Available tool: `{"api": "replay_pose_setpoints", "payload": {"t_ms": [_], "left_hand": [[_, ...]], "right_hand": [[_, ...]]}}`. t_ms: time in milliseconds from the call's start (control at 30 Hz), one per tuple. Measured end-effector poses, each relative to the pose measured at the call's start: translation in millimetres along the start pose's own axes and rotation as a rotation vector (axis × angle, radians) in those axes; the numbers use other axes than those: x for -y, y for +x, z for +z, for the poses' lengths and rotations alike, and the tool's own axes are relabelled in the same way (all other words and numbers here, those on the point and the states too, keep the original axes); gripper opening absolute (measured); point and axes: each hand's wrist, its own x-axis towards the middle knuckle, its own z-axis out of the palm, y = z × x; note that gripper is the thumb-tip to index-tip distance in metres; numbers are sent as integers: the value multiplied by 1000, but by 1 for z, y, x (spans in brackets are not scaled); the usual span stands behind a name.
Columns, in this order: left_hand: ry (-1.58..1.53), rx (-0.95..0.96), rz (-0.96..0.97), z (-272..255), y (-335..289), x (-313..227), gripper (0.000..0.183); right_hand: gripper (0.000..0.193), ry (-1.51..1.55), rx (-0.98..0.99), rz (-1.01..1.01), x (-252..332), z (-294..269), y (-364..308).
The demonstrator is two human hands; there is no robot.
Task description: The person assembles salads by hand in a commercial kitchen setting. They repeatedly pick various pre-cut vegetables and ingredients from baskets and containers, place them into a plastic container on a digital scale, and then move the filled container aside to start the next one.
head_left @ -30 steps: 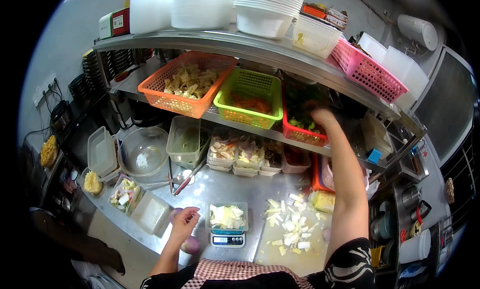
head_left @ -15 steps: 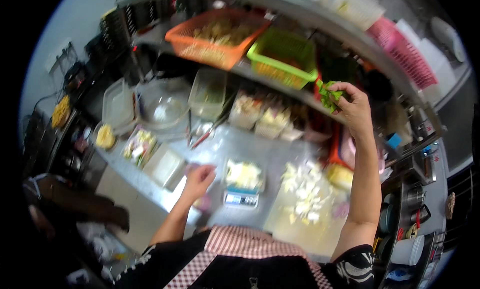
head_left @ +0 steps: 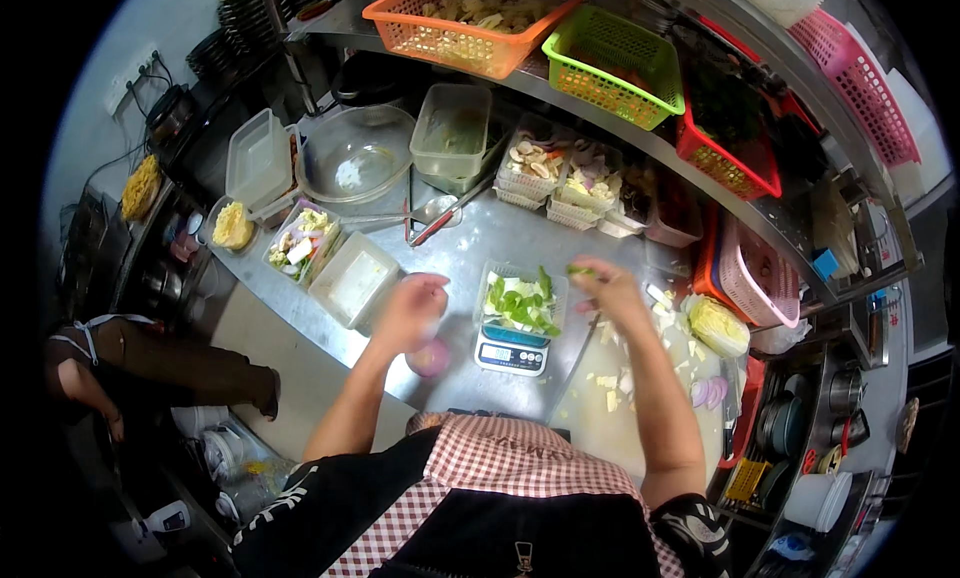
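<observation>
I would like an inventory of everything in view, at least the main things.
Digital scale: one, white, centre of counter
Leaf-topped container: one, clear, on scale
Chopping board: one, pale, right of scale
Napa cabbage: one, pale yellow, counter right
Whole onion: one visible, purple, left of scale
Round bowl: one, transparent, counter's far left
Shelf baskets: three, orange, green, red, above counter
Left hand: one, bare, near onion
Right hand: one, bare, beside container, pinching leaf

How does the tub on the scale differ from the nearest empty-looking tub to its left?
The weighed tub holds green leaves over white pieces; the empty-looking tub shows no food. The weighed tub sits on a scale; the empty-looking tub stands on the counter. Both are open-topped and rectangular.
</observation>
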Motion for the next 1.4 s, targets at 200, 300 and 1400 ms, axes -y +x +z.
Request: {"api": "replay_pose_setpoints", "payload": {"t_ms": [200, 300, 1400], "left_hand": [[-34, -39, 232, -24, 101, -122, 26], [99, -37, 582, 2, 168, -214, 25], [886, 818, 158, 124, 399, -292, 73]], "right_hand": [[24, -133, -577, -693, 136, -124, -11], [30, -675, -842, -764, 155, -190, 16], [28, -554, -218, -508, -38, 30, 28]]}}
